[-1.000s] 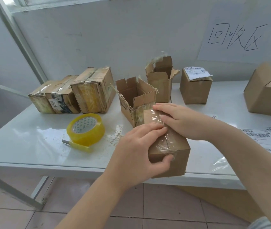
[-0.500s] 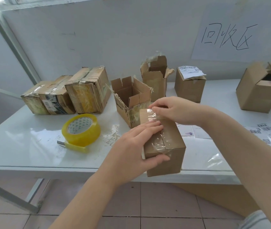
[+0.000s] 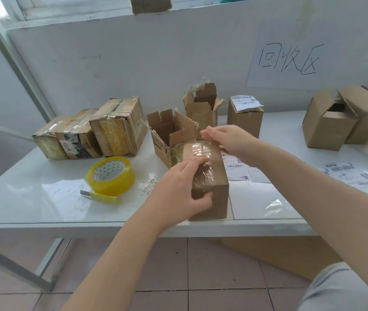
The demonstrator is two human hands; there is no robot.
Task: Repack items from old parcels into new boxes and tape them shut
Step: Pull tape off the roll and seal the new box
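Observation:
A small brown cardboard box (image 3: 215, 198) stands at the front edge of the white table (image 3: 32, 198), its top flaps covered with clear tape. My left hand (image 3: 178, 189) grips its near left corner, thumb on the front face and fingers pressing on the tape. My right hand (image 3: 230, 138) hovers at the far end of the box top, fingers curled and blurred, by the tape's end. A yellow roll of clear tape (image 3: 110, 176) lies to the left, with a small cutter (image 3: 98, 195) beside it.
Torn open old boxes (image 3: 171, 135) (image 3: 202, 108) stand just behind. Three taped old parcels (image 3: 93, 133) sit at the left, a labelled box (image 3: 244, 115) at the back, open new boxes (image 3: 344, 120) at the right. Shipping labels (image 3: 353, 173) lie on the table.
My right hand has lifted off the box top and moved to its far end. My left hand still holds the box. The camera has tilted up slightly.

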